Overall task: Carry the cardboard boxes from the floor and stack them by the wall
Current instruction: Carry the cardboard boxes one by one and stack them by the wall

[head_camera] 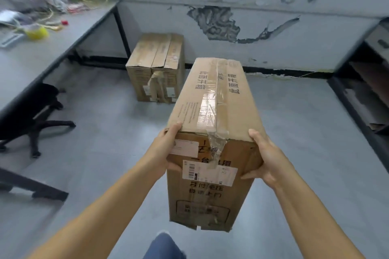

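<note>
At upper left a grey worktop (pixel 69 33) carries wires and a yellow roll (pixel 39 32); a black chair (pixel 31 111) stands below it. At centre, the left hand (pixel 166 149) and right hand (pixel 267 157) clasp the near end of a long taped box (pixel 212 107), fingers curled round its edges, held off the grey floor (pixel 101 136). This looks like the carrying step. Next it needs setting down by the stack (pixel 156 67) already against the peeling wall (pixel 273 33), upper centre. A shelf (pixel 368 82) fills the right edge.

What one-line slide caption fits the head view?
Both hands, left and right, carry a long taped brown cardboard box toward cartons by the wall.
</note>
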